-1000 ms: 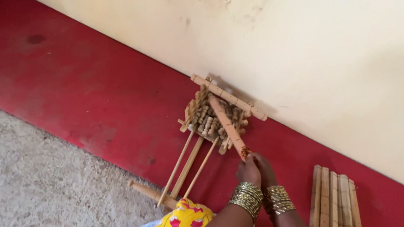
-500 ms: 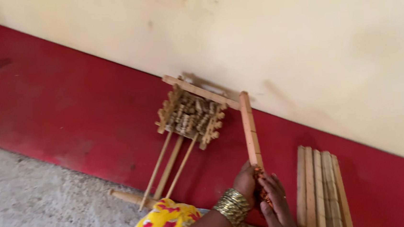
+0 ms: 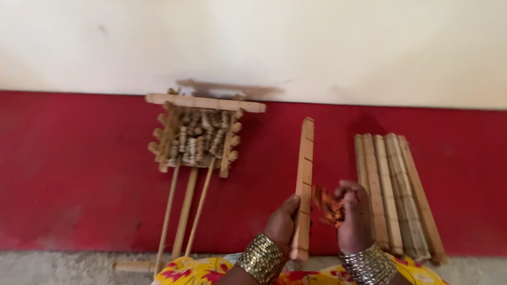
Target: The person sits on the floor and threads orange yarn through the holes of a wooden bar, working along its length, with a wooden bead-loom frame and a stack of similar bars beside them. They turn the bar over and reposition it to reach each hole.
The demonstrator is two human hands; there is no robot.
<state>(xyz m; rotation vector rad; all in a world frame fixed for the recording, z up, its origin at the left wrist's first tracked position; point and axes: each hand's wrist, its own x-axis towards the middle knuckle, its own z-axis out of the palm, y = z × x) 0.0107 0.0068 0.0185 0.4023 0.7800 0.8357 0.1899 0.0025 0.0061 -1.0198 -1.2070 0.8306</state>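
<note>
At lower centre, the left hand (image 3: 282,221) clasps a notched wooden slat (image 3: 303,187) upright, steadying it; the right hand (image 3: 352,213) pinches orange thread (image 3: 327,206) beside it. More slats (image 3: 393,189) lie flat at right; a wooden frame (image 3: 196,138) rests centre left.

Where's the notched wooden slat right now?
In the head view, the slat stands near centre, gripped low by the left hand, between the wooden frame on its left and the stack of slats on its right.

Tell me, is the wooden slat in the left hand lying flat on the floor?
No, the left hand holds the wooden slat lifted, its far end pointing toward the wall.
</note>
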